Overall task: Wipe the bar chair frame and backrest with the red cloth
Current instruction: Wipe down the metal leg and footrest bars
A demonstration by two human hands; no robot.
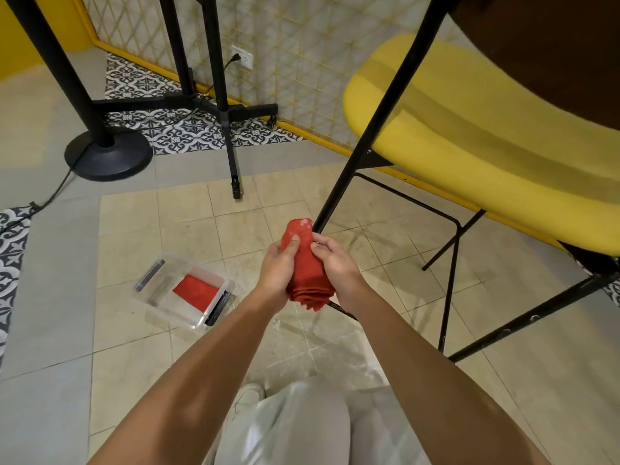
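The folded red cloth is wrapped around the lower end of a black leg of the bar chair frame. My left hand grips the cloth from the left, thumb on top. My right hand grips it from the right. The chair's yellow seat fills the upper right, with thin black footrest bars below it. A dark brown surface, possibly the backrest, shows at the top right corner.
A clear plastic box with a second red cloth lies on the tiled floor to the left. A black round stand base, a cable and a black tripod leg stand farther back. My knee in light trousers is below.
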